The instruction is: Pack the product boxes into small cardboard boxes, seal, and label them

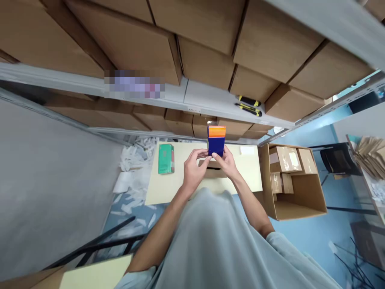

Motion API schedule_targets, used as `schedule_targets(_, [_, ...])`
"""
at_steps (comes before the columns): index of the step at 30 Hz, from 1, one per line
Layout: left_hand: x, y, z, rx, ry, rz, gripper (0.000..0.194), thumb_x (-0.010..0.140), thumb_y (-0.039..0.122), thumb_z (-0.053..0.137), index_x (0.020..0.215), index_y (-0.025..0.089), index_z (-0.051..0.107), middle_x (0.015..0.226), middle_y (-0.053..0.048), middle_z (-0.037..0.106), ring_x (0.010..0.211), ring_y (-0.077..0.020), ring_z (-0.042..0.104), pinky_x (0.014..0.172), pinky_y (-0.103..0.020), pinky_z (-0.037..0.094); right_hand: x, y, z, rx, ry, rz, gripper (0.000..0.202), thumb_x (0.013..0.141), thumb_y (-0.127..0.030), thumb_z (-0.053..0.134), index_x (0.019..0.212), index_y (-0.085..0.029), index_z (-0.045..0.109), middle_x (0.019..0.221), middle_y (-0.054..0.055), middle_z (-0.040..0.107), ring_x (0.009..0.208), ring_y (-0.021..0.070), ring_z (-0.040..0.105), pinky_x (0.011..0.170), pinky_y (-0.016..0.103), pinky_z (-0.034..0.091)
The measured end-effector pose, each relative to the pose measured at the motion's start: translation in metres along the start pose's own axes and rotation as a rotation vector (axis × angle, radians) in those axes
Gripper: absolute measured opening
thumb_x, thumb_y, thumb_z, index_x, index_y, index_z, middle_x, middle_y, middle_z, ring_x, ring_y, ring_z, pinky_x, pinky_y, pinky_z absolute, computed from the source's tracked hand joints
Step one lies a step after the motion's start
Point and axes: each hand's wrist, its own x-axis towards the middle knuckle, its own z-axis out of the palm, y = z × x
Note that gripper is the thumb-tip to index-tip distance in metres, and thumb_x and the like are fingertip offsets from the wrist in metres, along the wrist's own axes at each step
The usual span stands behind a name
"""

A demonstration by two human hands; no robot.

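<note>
The left hand point(194, 167) and right hand point(227, 163) pinch a glossy blue-and-orange rectangular packet point(215, 144) low, probably so its face is uncovered. It is above the pale-yellow flat table point(249, 173); a green rectangular box point(165, 159) lies apart, perhaps leaving room

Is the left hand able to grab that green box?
Probably yes: only tabletop shows between the left hand and the green box, though that hand would first have to let go of the blue-and-orange box.
</note>
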Motion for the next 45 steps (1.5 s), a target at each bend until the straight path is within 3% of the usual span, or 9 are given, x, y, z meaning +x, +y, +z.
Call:
schedule_targets(4, [-0.030, -0.007, -0.011, 0.026, -0.097, -0.022, 0.017, 0.107, 0.035, 0.073, 0.121, 0.025, 0.077, 0.114, -0.006, 0.081, 0.101, -0.0218, 0.081, 0.096, -0.038, 0.070, -0.034, 0.004, 0.006, -0.087, -0.022, 0.048, 0.068, 0.102, -0.080, 0.073, 0.141, -0.024, 0.067, 0.133, 0.011, 0.078, 0.125, 0.0285, 0.075, 0.117, 0.042, 0.061])
schedule_targets(10, [-0.050, -0.011, -0.030, 0.125, -0.210, -0.004, 0.016, 0.105, 0.037, 0.073, 0.116, 0.025, 0.076, 0.108, -0.006, 0.081, 0.098, -0.0235, 0.078, 0.093, -0.040, 0.068, -0.049, 0.015, 0.005, -0.084, -0.121, 0.169, 0.076, 0.094, -0.089, 0.076, 0.128, -0.021, 0.078, 0.125, 0.010, 0.085, 0.120, 0.0320, 0.079, 0.111, 0.044, 0.064])
schedule_targets(15, [-0.021, 0.021, -0.054, 0.121, -0.082, -0.007, 0.051, 0.098, 0.048, 0.077, 0.144, 0.027, 0.073, 0.147, -0.012, 0.073, 0.144, -0.0355, 0.067, 0.121, -0.054, 0.060, -0.062, 0.000, -0.006, -0.203, -0.181, 0.181, 0.069, 0.101, -0.083, 0.073, 0.136, -0.023, 0.079, 0.131, 0.009, 0.086, 0.124, 0.0327, 0.080, 0.115, 0.045, 0.063])
schedule_targets(18, [0.006, 0.044, -0.063, 0.060, -0.118, -0.083, 0.058, 0.089, 0.053, 0.087, 0.141, 0.029, 0.077, 0.154, -0.010, 0.068, 0.158, -0.0431, 0.056, 0.132, -0.064, 0.050, -0.070, -0.012, -0.017, -0.335, -0.233, 0.178, 0.060, 0.107, -0.076, 0.071, 0.137, -0.024, 0.078, 0.132, 0.010, 0.085, 0.122, 0.0328, 0.081, 0.114, 0.045, 0.064])
schedule_targets(21, [0.022, 0.059, -0.063, -0.017, -0.225, -0.136, 0.044, 0.086, 0.053, 0.090, 0.122, 0.028, 0.083, 0.139, -0.007, 0.073, 0.154, -0.0445, 0.058, 0.134, -0.070, 0.046, -0.076, -0.018, -0.030, -0.445, -0.262, 0.124, 0.053, 0.108, -0.070, 0.075, 0.135, -0.025, 0.079, 0.133, 0.012, 0.084, 0.123, 0.0342, 0.080, 0.116, 0.046, 0.064])
schedule_targets(28, [0.023, 0.063, -0.060, 0.002, -0.395, -0.127, 0.017, 0.097, 0.043, 0.081, 0.097, 0.027, 0.082, 0.108, -0.006, 0.077, 0.118, -0.0333, 0.073, 0.125, -0.058, 0.055, -0.080, -0.024, -0.049, -0.571, -0.335, -0.009, 0.043, 0.111, -0.065, 0.074, 0.128, -0.026, 0.080, 0.133, 0.015, 0.082, 0.130, 0.0359, 0.075, 0.118, 0.050, 0.061])
schedule_targets(37, [-0.020, 0.037, -0.051, 0.066, -0.341, -0.157, 0.023, 0.104, 0.048, 0.073, 0.096, 0.028, 0.078, 0.101, -0.006, 0.076, 0.107, -0.0298, 0.070, 0.114, -0.050, 0.059, -0.103, -0.025, -0.074, -0.628, -0.529, 0.110, 0.045, 0.115, -0.069, 0.064, 0.119, -0.026, 0.077, 0.108, 0.010, 0.081, 0.104, 0.0321, 0.077, 0.100, 0.046, 0.064])
schedule_targets(41, [-0.057, 0.001, -0.047, 0.073, -0.263, -0.310, 0.029, 0.104, 0.054, 0.069, 0.096, 0.027, 0.078, 0.100, -0.006, 0.079, 0.094, -0.0259, 0.070, 0.092, -0.039, 0.063, -0.117, -0.029, -0.098, -0.702, -0.643, 0.257, 0.045, 0.114, -0.071, 0.063, 0.109, -0.028, 0.077, 0.098, 0.008, 0.079, 0.091, 0.0309, 0.076, 0.090, 0.042, 0.062])
schedule_targets(45, [-0.074, -0.048, -0.047, 0.018, -0.111, -0.553, 0.028, 0.095, 0.052, 0.077, 0.098, 0.024, 0.079, 0.102, -0.006, 0.082, 0.088, -0.0235, 0.071, 0.086, -0.037, 0.063, -0.109, -0.034, -0.113, -0.802, -0.690, 0.407, 0.041, 0.112, -0.065, 0.068, 0.097, -0.028, 0.075, 0.080, 0.003, 0.074, 0.071, 0.0261, 0.070, 0.075, 0.037, 0.056])
